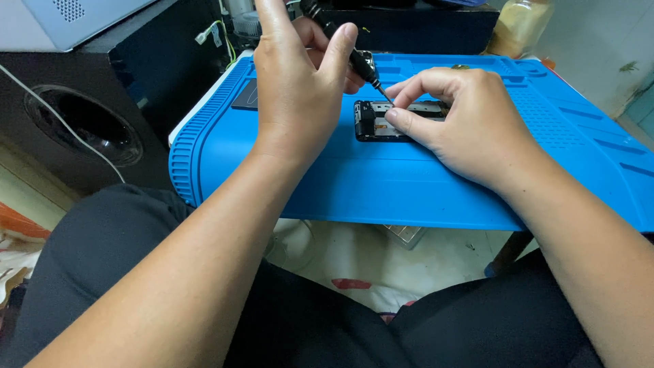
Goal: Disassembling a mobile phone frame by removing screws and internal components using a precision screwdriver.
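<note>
Left hand point(296, 75) raised at 12 o'clock over the blue mat point(381, 177), fingers closed round a black screwdriver point(361, 65), its thin tip angled down toward 4 o'clock onto the opened phone point(381, 123). Right hand point(463, 123) at 3 o'clock of that tip, thumb and forefinger pinched on the phone's upper edge, pressing it flat to the mat. Phone lying between the two hands, just below the left and touching the right, back cover off, dark frame showing. Mat spread over the desk, ridged along its left rim. Dark speaker point(88, 123) with a round port at 9 o'clock, well apart. Yellowish jar point(521, 24) at 1 o'clock behind the mat
</note>
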